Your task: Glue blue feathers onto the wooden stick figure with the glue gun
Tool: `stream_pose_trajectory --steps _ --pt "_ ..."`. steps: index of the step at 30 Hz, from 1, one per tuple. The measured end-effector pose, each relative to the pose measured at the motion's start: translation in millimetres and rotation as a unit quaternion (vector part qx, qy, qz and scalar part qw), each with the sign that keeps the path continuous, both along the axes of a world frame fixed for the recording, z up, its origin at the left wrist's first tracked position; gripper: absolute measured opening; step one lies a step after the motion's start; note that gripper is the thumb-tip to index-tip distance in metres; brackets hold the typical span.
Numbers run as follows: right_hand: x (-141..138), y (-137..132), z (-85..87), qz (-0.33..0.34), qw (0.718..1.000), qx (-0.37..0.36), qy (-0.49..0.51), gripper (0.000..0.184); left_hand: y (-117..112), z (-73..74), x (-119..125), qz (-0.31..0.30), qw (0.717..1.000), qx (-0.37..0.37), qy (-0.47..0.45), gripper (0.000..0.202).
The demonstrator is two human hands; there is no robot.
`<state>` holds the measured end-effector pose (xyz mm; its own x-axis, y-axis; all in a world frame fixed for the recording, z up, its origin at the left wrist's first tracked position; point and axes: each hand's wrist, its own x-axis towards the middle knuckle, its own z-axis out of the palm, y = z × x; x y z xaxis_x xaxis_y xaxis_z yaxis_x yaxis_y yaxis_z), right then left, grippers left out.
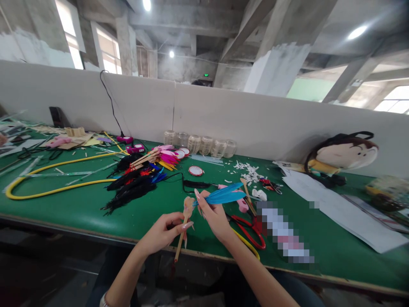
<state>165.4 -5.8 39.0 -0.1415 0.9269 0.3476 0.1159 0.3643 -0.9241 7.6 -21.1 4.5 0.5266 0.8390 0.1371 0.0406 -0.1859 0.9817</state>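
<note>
My left hand (166, 232) is closed around a thin wooden stick (180, 247) near the table's front edge. The stick leans upward and carries a lumpy beige piece (188, 206) at its upper end. Pinched in my right hand (214, 217) are bright blue feathers (225, 195), their tips pointing right. The quill ends of the feathers meet or nearly meet the beige piece; whether they touch I cannot tell. Just right of my right hand lie red-handled scissors (251, 232) and a pink tool (243, 204), partly hidden by the feathers.
Bundled sticks with black, pink and yellow feathers (140, 177) lie to the left, beside a yellow hose (60, 162). Several clear jars (206, 146) line the white partition (239, 111). White scraps (249, 172), paper sheets (338, 213) and a doll-faced bag (345, 153) are on the right.
</note>
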Motion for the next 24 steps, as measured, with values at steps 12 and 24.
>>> stream_pose_trajectory --steps 12,24 --pt "1.0 4.7 -6.8 -0.025 0.993 0.084 -0.077 0.023 1.7 -3.3 -1.2 0.009 0.999 0.024 0.022 0.031" --pt "-0.5 9.2 -13.2 0.009 0.998 0.047 -0.039 0.026 2.8 -5.8 -2.4 0.001 0.999 0.026 0.025 0.028"
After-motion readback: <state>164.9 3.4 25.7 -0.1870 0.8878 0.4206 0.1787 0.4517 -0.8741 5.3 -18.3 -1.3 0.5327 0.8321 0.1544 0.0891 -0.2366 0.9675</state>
